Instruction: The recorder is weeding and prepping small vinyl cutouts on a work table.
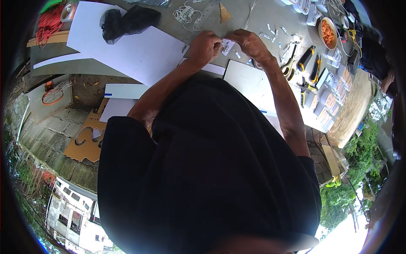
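Note:
My left hand [204, 50] and my right hand [253, 46] meet over the grey table top, both with fingers pinched around a small white piece with thin wire [226, 43]. Exactly what each fingertip grips is small and partly covered by the fingers. Scattered small white modules on wires [274, 36] lie just beyond my right hand, and a tangled white string of modules [184, 13] lies beyond my left. A large white sheet [122, 57] carrying a dark mesh bundle [127, 23] is at the left. A white board [241, 80] lies below my right forearm.
Scissors [289, 63], cutters and pliers [308, 84] lie at the right, with a bowl of orange pieces [327, 31] and several plastic boxes [313, 15]. Red cord [47, 23] and cut brown board [82, 137] are at the left. Another person's hand [387, 82] shows at the right edge.

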`<state>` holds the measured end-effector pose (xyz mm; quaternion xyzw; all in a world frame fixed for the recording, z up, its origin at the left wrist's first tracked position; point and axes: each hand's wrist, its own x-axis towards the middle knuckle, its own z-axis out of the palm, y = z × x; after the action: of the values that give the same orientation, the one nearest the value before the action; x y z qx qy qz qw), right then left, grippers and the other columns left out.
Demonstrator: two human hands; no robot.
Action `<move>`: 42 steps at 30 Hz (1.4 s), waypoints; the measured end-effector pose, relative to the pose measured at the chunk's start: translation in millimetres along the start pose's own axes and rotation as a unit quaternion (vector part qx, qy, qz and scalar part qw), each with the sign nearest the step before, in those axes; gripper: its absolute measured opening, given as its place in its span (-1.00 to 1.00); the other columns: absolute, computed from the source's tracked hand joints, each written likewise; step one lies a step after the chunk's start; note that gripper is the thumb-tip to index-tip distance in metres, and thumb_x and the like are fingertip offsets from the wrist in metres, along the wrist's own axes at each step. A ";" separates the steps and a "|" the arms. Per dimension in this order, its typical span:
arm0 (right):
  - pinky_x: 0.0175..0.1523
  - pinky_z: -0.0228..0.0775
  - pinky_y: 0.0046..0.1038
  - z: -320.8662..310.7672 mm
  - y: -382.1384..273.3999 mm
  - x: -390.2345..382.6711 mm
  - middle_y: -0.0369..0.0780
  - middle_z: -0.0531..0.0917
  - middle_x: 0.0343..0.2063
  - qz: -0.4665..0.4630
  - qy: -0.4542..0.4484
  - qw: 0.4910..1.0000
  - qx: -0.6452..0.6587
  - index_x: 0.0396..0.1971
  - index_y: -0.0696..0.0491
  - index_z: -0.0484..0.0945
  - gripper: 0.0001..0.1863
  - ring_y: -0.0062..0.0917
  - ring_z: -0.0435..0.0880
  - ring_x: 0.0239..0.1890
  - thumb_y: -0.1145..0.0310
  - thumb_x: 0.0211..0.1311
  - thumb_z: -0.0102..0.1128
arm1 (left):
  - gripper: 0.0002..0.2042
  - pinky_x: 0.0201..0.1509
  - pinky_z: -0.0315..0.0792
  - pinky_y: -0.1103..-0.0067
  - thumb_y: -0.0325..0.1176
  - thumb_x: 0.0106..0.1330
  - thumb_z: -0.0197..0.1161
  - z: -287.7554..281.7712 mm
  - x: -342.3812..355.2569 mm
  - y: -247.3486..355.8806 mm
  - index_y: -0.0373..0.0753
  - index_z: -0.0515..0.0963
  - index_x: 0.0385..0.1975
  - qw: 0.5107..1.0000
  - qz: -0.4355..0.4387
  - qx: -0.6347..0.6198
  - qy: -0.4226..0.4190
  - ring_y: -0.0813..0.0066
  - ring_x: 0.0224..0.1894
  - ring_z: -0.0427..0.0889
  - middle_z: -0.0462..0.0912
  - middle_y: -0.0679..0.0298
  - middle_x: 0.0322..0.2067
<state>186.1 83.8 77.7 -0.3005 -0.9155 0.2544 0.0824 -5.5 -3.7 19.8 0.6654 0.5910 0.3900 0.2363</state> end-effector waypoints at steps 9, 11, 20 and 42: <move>-0.14 0.60 -0.30 3.0 11.6 2.9 -0.18 0.67 -0.33 -0.087 -0.004 0.996 -0.014 -0.13 0.05 0.68 -0.70 -0.26 0.70 -0.24 0.54 0.07 0.32 | -0.79 -0.24 0.52 0.37 -0.42 0.01 0.52 0.2 -0.5 -0.6 -0.16 0.75 -0.32 1.000 0.000 0.018 0.000 0.20 -0.31 0.63 0.63 0.24 -0.44; -0.15 0.60 -0.30 4.0 9.2 4.5 -0.16 0.68 -0.33 -0.096 0.013 0.995 -0.007 -0.16 0.08 0.68 -0.71 -0.25 0.70 -0.26 0.55 0.06 0.37 | -0.80 -0.24 0.53 0.38 -0.41 0.01 0.52 0.6 -0.3 -1.5 -0.16 0.75 -0.32 1.000 0.010 0.012 0.007 0.21 -0.31 0.64 0.64 0.25 -0.44; -0.19 0.57 -0.23 24.5 1.9 2.9 -0.20 0.60 -0.40 -0.025 0.049 0.998 0.002 -0.28 0.04 0.64 -0.86 -0.24 0.67 -0.29 0.35 0.19 0.35 | -0.81 -0.24 0.53 0.38 -0.40 0.02 0.52 0.4 0.2 -1.6 -0.16 0.76 -0.33 1.000 0.004 0.015 0.001 0.22 -0.32 0.65 0.64 0.25 -0.44; -0.23 0.55 -0.25 17.8 -12.5 -24.7 -0.15 0.68 -0.38 0.100 0.155 0.981 0.057 -0.14 0.02 0.66 -0.83 -0.21 0.69 -0.33 0.46 0.28 0.25 | -0.79 -0.21 0.51 0.36 -0.40 0.06 0.51 -0.1 -1.5 0.7 -0.17 0.75 -0.27 0.999 -0.041 -0.005 -0.028 0.19 -0.30 0.63 0.62 0.21 -0.41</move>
<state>194.2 53.2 68.9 -0.4215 -0.8408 0.2637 0.2142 -5.2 -5.4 20.1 0.6499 0.6094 0.3642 0.2714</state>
